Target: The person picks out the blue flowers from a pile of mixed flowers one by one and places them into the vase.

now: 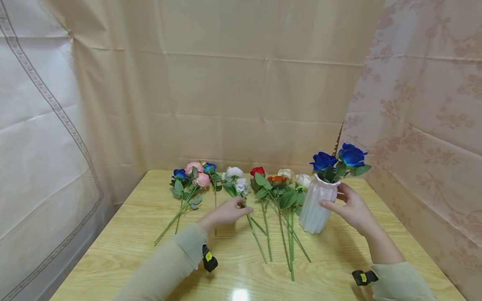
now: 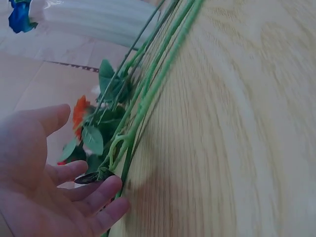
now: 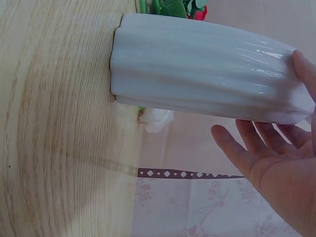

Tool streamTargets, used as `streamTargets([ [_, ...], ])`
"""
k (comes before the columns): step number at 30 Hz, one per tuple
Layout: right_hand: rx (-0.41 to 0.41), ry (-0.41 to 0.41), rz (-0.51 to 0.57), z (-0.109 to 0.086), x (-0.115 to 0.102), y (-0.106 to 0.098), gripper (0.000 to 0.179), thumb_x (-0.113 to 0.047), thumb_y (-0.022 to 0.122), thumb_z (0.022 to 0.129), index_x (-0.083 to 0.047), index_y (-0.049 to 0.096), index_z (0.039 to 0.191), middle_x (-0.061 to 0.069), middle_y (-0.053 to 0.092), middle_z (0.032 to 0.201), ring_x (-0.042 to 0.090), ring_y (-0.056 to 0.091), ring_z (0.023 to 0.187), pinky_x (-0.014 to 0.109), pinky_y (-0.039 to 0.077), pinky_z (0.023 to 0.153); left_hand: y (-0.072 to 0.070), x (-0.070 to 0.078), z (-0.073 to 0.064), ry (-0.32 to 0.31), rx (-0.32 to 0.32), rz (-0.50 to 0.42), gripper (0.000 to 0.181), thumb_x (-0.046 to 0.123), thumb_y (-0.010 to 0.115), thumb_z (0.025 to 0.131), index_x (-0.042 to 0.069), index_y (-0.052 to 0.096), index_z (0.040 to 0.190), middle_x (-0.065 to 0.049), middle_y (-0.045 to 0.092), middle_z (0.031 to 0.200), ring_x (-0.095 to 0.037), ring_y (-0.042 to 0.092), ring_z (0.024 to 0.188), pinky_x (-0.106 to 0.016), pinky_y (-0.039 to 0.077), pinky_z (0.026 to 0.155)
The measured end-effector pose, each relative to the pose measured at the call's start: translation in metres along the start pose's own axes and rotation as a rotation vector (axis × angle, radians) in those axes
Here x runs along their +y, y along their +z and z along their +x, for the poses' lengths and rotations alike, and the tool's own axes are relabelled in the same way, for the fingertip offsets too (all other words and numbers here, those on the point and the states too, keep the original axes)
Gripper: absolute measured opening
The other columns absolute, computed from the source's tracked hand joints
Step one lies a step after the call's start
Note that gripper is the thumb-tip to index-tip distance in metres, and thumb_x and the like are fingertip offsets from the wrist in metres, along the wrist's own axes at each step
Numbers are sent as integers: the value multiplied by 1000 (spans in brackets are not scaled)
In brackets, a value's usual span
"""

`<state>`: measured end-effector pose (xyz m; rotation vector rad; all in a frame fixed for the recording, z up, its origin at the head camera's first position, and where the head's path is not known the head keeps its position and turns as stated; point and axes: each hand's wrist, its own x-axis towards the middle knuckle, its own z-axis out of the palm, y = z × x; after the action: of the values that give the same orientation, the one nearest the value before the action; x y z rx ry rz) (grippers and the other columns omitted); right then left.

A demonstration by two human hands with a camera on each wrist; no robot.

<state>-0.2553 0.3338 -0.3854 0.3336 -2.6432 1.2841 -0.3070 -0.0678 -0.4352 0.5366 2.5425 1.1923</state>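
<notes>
On the right of the table stands a white ribbed vase (image 1: 315, 209) with two blue roses (image 1: 352, 155) in it. My right hand (image 1: 352, 207) grips the vase near its neck, thumb on the front and fingers round the far side. In the right wrist view the vase (image 3: 197, 64) has its base on the tabletop. My left hand (image 1: 228, 212) is at the green stems of white flowers (image 1: 242, 186) lying mid-table. The left wrist view shows that hand (image 2: 54, 177) with thumb spread apart and slightly bent fingers right at the stems (image 2: 140, 111).
Left of my left hand lie pink flowers (image 1: 202, 180) and blue roses (image 1: 180, 174). Between the hands lie a red rose (image 1: 257, 171), an orange flower (image 1: 278, 179) and cream and white roses (image 1: 303, 180), stems toward me. A beige cloth (image 1: 241, 92) hangs behind the wooden table (image 1: 124, 251).
</notes>
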Motion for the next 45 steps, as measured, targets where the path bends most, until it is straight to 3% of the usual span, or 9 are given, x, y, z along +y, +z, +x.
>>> streamTargets([
  [7, -4, -8, 9, -1, -2, 2, 79, -34, 76, 94, -2, 36, 154, 24, 49, 142, 49, 50, 128, 58, 54, 89, 8, 4, 3, -27, -9, -14, 74, 56, 59, 99, 5, 45, 151, -13, 50, 148, -34, 48, 134, -51, 45, 104],
  [15, -1, 0, 11, -1, -2, 0, 81, -36, 76, 94, -3, 34, 156, 24, 48, 143, 50, 50, 128, 59, 54, 89, 0, 5, -1, -21, 23, -25, 75, 59, 61, 97, 6, 46, 150, -11, 50, 149, -34, 48, 134, -51, 44, 106],
  [24, 1, -4, 4, -1, -1, 0, 81, -38, 76, 94, -3, 36, 155, 24, 49, 142, 50, 49, 128, 61, 53, 89, -22, 13, -7, 27, 50, -12, 73, 53, 59, 100, 4, 44, 152, -15, 48, 150, -35, 51, 131, -51, 45, 104],
  [30, -5, -4, 8, 0, 0, -1, 80, -33, 76, 95, -2, 34, 156, 25, 47, 144, 50, 49, 129, 61, 53, 90, -40, 24, -13, 66, 110, 2, 61, 43, 61, 102, 4, 48, 148, -18, 51, 147, -34, 55, 126, -50, 49, 99],
  [38, -2, -6, 8, 0, 1, -1, 80, -32, 76, 95, -2, 34, 155, 25, 48, 143, 50, 49, 128, 60, 53, 89, -60, 36, -14, 99, 157, 55, 61, 47, 62, 101, 8, 52, 147, -11, 56, 143, -33, 56, 127, -48, 50, 98],
  [45, -5, -9, 11, 0, -2, -1, 79, -32, 76, 94, -1, 35, 155, 25, 49, 141, 50, 50, 128, 59, 54, 89, -78, 45, -21, 130, 171, 84, 59, 42, 62, 102, 6, 50, 147, -13, 53, 145, -33, 54, 128, -48, 51, 97],
])
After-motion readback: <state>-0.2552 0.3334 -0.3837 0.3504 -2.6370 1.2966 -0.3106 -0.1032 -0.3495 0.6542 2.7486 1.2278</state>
